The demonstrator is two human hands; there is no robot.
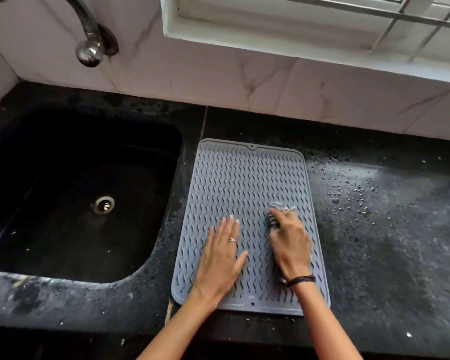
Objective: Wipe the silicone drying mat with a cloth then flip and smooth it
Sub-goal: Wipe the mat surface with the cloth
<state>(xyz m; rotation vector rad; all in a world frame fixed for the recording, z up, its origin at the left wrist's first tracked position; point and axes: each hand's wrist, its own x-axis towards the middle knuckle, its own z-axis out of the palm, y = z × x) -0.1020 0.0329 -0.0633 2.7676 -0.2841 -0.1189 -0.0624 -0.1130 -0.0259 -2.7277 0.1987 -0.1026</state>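
Observation:
A grey silicone drying mat [244,183] with wavy ridges lies flat on the black countertop, ridged side up. My left hand [222,258] rests palm down on the mat's near left part with fingers straight. My right hand [290,242] grips a small bunched grey striped cloth [279,209] and holds it against the mat's right half; most of the cloth is hidden under the fingers.
A black sink [76,190] with a metal drain sits left of the mat, under a metal tap [89,45]. Water droplets [348,193] speckle the black countertop [400,242] to the right. A tiled wall and window ledge stand behind.

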